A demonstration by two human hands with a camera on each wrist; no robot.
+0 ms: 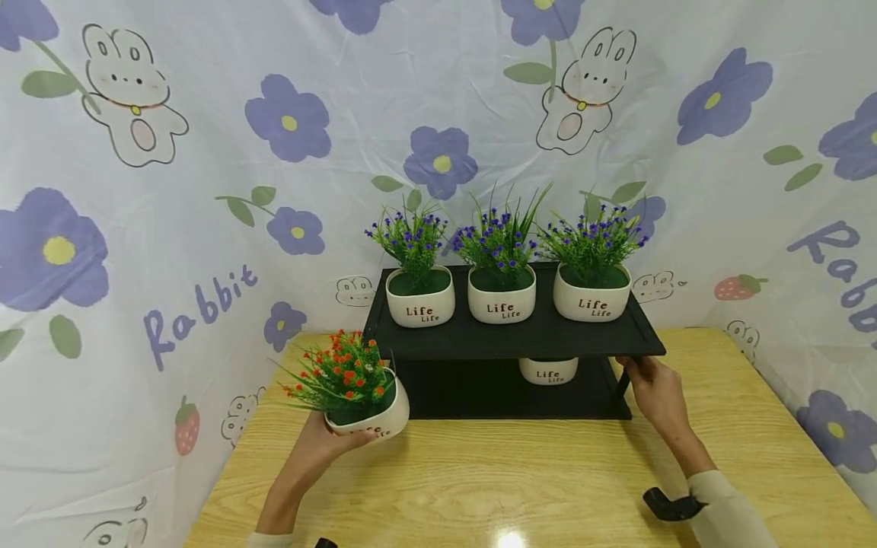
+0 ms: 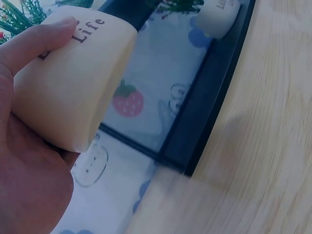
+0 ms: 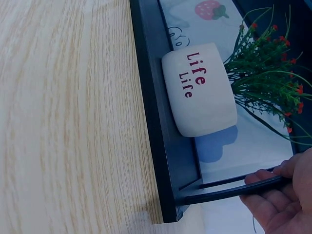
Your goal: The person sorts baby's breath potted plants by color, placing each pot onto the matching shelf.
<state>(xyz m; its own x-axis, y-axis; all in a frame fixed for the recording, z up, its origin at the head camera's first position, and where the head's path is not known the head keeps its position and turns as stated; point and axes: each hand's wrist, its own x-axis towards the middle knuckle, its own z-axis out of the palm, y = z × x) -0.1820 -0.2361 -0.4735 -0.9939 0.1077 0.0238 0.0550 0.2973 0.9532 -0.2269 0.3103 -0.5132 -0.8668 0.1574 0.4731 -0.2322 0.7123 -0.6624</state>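
My left hand (image 1: 317,450) grips a white "Life" pot with orange-red artificial flowers (image 1: 370,422), tilted, at the left end of a two-tier black shelf (image 1: 438,344). In the left wrist view the thumb lies across the pot's (image 2: 78,83) lettered front. My right hand (image 1: 656,392) holds the shelf's right side; in the right wrist view its fingers are curled round the black side post (image 3: 229,192). On the lower tier stands another white pot (image 3: 202,92) with red flowers, its plant hidden by the upper tier in the head view.
Three white pots with purple flowers, a left one (image 1: 421,304), a middle one (image 1: 502,301) and a right one (image 1: 592,299), stand in a row on the upper tier. The shelf sits on a wooden table (image 1: 507,476). A printed cloth (image 1: 370,99) hangs behind.
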